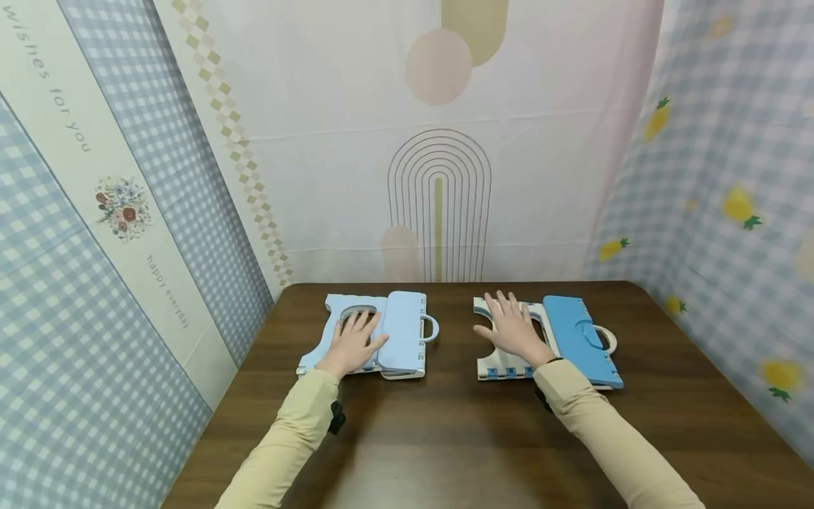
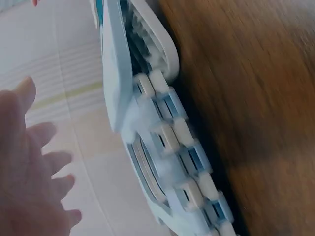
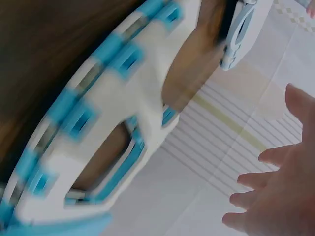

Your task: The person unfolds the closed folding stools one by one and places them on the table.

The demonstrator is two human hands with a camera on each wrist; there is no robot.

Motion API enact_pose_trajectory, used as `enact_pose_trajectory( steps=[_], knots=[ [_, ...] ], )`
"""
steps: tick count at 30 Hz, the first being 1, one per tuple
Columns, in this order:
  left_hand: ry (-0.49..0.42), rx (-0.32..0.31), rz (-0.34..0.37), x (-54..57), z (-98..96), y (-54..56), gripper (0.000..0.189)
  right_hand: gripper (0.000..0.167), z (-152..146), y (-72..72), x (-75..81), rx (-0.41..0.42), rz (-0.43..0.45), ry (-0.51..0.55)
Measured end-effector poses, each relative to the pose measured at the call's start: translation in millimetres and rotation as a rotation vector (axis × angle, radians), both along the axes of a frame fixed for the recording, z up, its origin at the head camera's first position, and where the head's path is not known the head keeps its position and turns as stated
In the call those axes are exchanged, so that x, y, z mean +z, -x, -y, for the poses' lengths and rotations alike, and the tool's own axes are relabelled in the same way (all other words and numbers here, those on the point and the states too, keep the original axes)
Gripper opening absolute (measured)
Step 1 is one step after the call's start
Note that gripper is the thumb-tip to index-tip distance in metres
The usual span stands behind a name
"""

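Note:
Two plastic folding stools lie folded flat on the wooden table. The left one is pale blue (image 1: pixel 405 329), with a small loop handle (image 1: pixel 434 329) on its right side. My left hand (image 1: pixel 351 348) is over its cut-out half, fingers spread. In the left wrist view that hand (image 2: pixel 29 172) hovers apart from the stool's hinged edge (image 2: pixel 167 132). The right stool (image 1: pixel 575 343) has a bright blue panel, a white cut-out part and a white handle (image 1: pixel 610 341). Above its white part is my right hand (image 1: pixel 514 332), fingers straight; the right wrist view shows a gap between hand (image 3: pixel 280 196) and stool (image 3: pixel 142 93).
The brown table (image 1: pixel 439 438) reaches back to a patterned cloth backdrop (image 1: pixel 331 184). Checked cloth hangs along the left side (image 1: pixel 38 283) and the right side (image 1: pixel 712 212). A strip of bare tabletop (image 1: pixel 454 353) separates the two stools.

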State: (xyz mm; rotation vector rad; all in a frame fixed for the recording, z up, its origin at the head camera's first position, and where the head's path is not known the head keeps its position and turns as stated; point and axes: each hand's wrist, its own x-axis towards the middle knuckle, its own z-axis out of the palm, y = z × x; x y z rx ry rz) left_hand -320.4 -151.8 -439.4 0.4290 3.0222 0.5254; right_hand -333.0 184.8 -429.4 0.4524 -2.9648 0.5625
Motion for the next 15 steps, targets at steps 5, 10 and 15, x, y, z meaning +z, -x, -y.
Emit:
enact_pose_trajectory(
  steps=[5,10,15],
  knots=[
    [-0.082,0.034,-0.005,-7.5,15.1,7.2,0.074,0.071,21.1,22.3,-8.4,0.046,0.128,0.186],
    [-0.12,-0.038,0.164,-11.2,27.6,11.2,0.085,0.065,44.3,40.0,-26.7,0.018,0.427,0.571],
    [-0.078,-0.066,0.244,-19.9,32.4,12.0,0.079,0.062,67.3,48.9,-46.5,-0.015,0.691,0.932]
  ],
)
